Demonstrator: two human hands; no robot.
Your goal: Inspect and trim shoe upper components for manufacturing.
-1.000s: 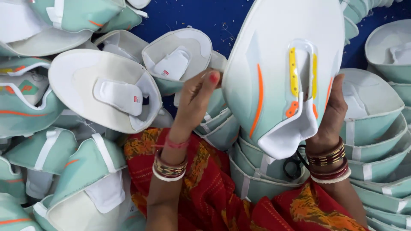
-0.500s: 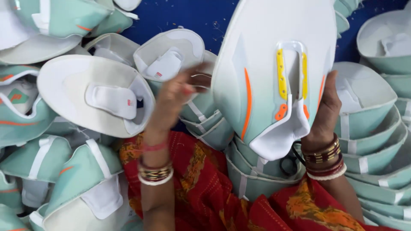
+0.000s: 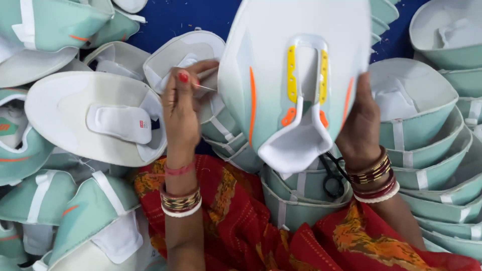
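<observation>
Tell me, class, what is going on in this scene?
A person seated among piles of mint and white shoe uppers is working by hand. The right hand holds one upper upright by its edge, its yellow eyelet strips facing the camera. The left hand is raised beside it, pinching a thin thread between fingertips. Black scissors lie below the held upper, on a stack above the red cloth on the lap.
</observation>
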